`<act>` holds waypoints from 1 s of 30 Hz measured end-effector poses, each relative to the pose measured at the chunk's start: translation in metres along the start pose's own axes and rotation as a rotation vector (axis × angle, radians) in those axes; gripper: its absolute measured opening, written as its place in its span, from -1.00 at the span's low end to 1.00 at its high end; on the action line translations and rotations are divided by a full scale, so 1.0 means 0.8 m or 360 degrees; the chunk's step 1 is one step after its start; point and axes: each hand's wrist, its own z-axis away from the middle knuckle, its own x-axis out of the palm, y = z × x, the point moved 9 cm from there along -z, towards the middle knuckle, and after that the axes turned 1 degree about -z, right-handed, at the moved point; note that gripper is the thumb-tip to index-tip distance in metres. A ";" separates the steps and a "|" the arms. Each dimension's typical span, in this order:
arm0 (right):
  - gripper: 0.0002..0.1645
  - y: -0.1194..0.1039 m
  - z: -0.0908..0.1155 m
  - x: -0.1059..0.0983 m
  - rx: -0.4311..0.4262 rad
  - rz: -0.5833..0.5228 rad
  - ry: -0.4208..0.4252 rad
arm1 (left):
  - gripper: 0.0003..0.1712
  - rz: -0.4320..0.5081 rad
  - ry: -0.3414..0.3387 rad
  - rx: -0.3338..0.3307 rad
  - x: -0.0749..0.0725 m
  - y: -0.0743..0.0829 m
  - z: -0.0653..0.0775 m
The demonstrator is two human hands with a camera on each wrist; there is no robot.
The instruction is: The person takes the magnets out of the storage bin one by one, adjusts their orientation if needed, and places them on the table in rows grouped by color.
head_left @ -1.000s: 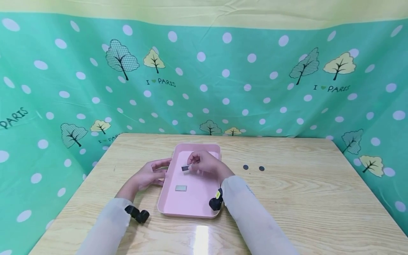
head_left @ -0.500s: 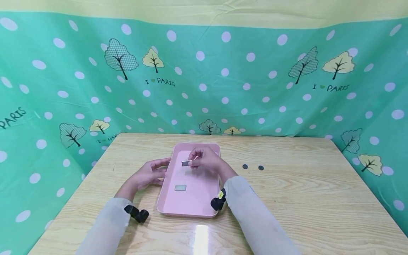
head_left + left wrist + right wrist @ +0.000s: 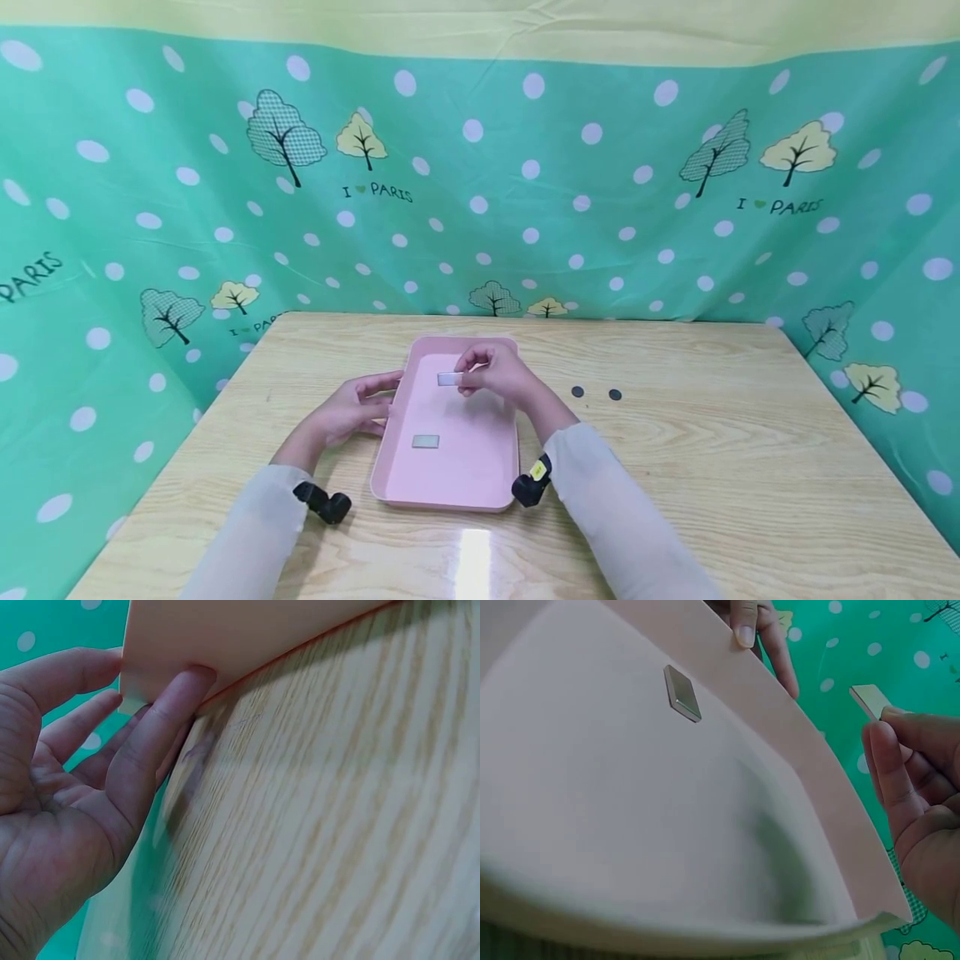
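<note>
My right hand (image 3: pixel 498 377) pinches a small flat silver rectangular block (image 3: pixel 447 379) between thumb and fingertips, above the far part of a pink tray (image 3: pixel 472 475). The block juts out to the left, its pale broad face showing in the right wrist view. A second silver block (image 3: pixel 425 442) lies flat on the tray floor, towards the left wall. Beside the tray, my left hand (image 3: pixel 341 412) rests its spread, fairly straight fingers against the outer left wall. In the left wrist view, the thumb (image 3: pixel 161 727) touches that wall low down.
Two small dark discs (image 3: pixel 596 393) lie apart on the wooden table (image 3: pixel 712 467), right of the tray. Behind the table hangs a green dotted curtain (image 3: pixel 450 167). Each sleeve carries a black wrist camera, the left one (image 3: pixel 322 503) low over the table.
My right hand has drawn slightly right and away with the block, which has turned so its face looks brighter. The left hand, the tray and the second block stay put.
</note>
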 end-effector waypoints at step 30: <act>-0.87 0.021 0.059 -0.060 -0.0021 -0.0211 0.0282 | -0.20 -0.0030 0.0007 0.0016 -0.003 -0.003 -0.002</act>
